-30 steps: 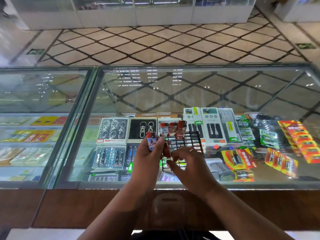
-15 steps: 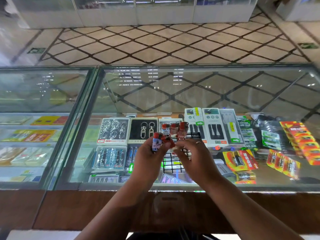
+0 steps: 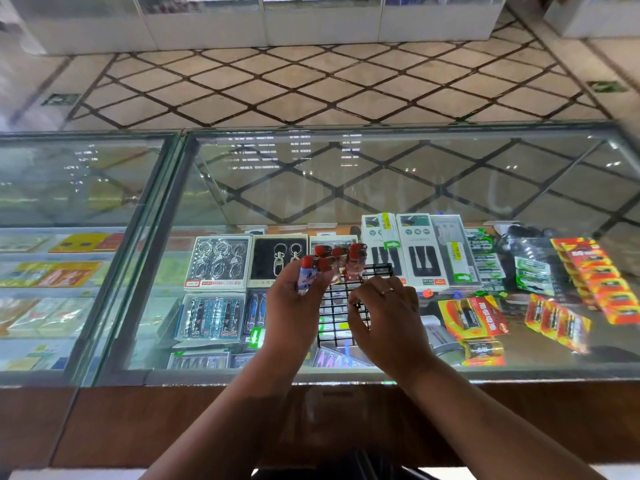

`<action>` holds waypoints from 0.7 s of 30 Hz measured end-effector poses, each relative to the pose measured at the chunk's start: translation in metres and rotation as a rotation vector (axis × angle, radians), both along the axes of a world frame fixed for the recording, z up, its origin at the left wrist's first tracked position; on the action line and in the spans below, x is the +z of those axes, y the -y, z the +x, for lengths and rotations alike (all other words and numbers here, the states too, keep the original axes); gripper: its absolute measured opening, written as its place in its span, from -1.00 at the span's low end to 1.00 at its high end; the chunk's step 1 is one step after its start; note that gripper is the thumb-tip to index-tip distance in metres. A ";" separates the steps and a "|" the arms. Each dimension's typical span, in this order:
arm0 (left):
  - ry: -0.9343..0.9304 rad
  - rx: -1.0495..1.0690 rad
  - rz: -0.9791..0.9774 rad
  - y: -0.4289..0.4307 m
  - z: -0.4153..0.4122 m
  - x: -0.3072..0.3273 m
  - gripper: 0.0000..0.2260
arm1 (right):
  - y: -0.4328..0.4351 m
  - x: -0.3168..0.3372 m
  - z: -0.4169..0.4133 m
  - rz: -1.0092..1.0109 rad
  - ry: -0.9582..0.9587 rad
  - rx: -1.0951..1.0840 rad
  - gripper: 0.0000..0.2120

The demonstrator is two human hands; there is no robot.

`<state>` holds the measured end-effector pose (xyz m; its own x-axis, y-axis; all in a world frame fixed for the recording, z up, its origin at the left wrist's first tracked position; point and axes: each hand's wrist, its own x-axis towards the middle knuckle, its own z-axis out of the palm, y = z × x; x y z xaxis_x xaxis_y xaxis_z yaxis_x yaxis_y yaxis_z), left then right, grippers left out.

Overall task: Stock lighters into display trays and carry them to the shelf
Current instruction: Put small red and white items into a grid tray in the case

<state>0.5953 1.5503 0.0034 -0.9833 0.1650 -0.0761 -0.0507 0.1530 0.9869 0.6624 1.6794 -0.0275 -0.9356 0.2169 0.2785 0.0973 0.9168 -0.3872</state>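
While the left hand clasps red-capped lighters, the right hand curls at the wire tray, its grip unclear.

Our left hand grips red-capped lighters just beside the black wire tray on the glass table. Other lighters stand in its far row. Our right hand curls over the tray; we cannot tell whether it grips the wires.

We look down on a glass display counter with a wooden edge. Beyond it lie a beige diamond-patterned floor and white cabinets
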 end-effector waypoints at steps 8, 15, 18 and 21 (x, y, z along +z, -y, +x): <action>-0.057 0.024 -0.032 -0.003 -0.003 -0.005 -0.89 | 0.000 0.001 0.001 0.002 -0.019 0.009 -0.90; -0.175 -0.001 -0.118 -0.004 -0.002 -0.005 -0.81 | 0.000 0.000 0.000 0.026 -0.045 0.012 -0.89; -0.181 0.002 -0.100 -0.004 -0.002 -0.005 -0.74 | 0.000 0.000 0.000 0.025 -0.043 0.010 -0.89; -0.197 -0.012 -0.088 -0.003 -0.002 -0.004 -0.69 | 0.000 0.000 0.000 0.024 -0.036 0.014 -0.89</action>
<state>0.5937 1.5538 -0.0003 -0.9786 0.1783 0.1025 0.1440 0.2382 0.9605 0.6624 1.6797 -0.0278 -0.9278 0.1964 0.3173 0.0705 0.9272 -0.3679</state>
